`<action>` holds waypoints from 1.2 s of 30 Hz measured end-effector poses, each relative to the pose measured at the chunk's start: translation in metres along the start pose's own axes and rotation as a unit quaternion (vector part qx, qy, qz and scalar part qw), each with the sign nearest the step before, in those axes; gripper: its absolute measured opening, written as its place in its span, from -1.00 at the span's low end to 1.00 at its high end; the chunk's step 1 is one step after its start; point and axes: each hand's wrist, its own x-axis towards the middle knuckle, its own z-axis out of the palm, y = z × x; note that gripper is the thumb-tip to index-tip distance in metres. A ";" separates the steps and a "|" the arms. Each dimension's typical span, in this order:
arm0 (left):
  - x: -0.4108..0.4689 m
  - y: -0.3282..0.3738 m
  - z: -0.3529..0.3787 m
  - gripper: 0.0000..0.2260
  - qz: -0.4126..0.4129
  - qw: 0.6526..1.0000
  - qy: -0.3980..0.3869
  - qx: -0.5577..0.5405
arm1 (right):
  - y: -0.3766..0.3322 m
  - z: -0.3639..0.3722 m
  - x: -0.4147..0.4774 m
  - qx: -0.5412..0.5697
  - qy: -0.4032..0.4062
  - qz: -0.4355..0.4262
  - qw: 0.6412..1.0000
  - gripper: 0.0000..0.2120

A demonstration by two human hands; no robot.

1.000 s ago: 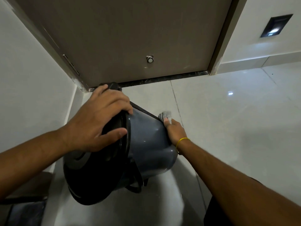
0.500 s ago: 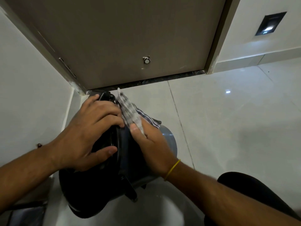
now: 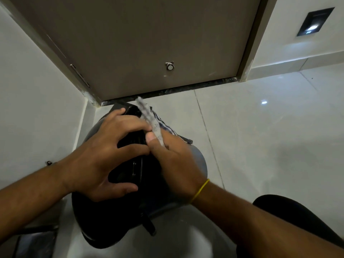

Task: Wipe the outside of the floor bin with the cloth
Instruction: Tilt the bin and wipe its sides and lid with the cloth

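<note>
The grey floor bin (image 3: 200,164) with a black lid (image 3: 104,220) lies tilted toward me on the pale tiled floor. My left hand (image 3: 104,155) is spread over the lid's upper edge and grips it. My right hand (image 3: 176,162), with a yellow band at the wrist, presses a grey striped cloth (image 3: 154,121) against the bin's upper side next to the lid rim. The cloth is blurred and one end sticks up past my fingers. Most of the bin's body is hidden under my hands.
A closed brown door (image 3: 149,43) with a small metal stopper (image 3: 169,66) stands right behind the bin. A white wall (image 3: 33,108) closes the left side. Glossy floor tiles (image 3: 270,136) stretch to the right. My dark-clothed knee (image 3: 290,216) is at the lower right.
My right hand came up from the bin's far right side to its top near the lid, bringing the cloth. The bin has turned a little more upright under my left hand.
</note>
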 end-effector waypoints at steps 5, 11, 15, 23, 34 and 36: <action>-0.010 0.004 0.002 -0.45 0.007 1.000 0.019 -0.021 | 0.016 0.000 -0.006 0.000 -0.040 -0.059 0.997 -0.57; -0.010 0.003 0.004 -0.43 0.013 1.000 -0.021 0.010 | 0.075 -0.028 0.031 -0.092 0.068 0.157 0.981 -0.65; -0.004 0.005 0.006 -0.47 0.030 0.999 -0.031 0.030 | 0.087 -0.046 0.045 -0.111 0.051 0.319 0.940 -0.44; 0.019 0.017 0.010 -0.31 -0.150 0.968 0.176 -0.102 | 0.025 -0.003 0.001 -0.048 0.070 -0.007 0.996 -0.53; 0.041 0.012 0.002 -0.33 -0.303 0.950 0.043 -0.056 | 0.045 0.005 0.008 0.000 0.112 -0.059 0.992 -0.62; 0.039 0.015 0.002 -0.27 -0.301 0.950 0.038 -0.069 | 0.055 0.002 0.017 0.017 0.159 0.031 0.987 -0.69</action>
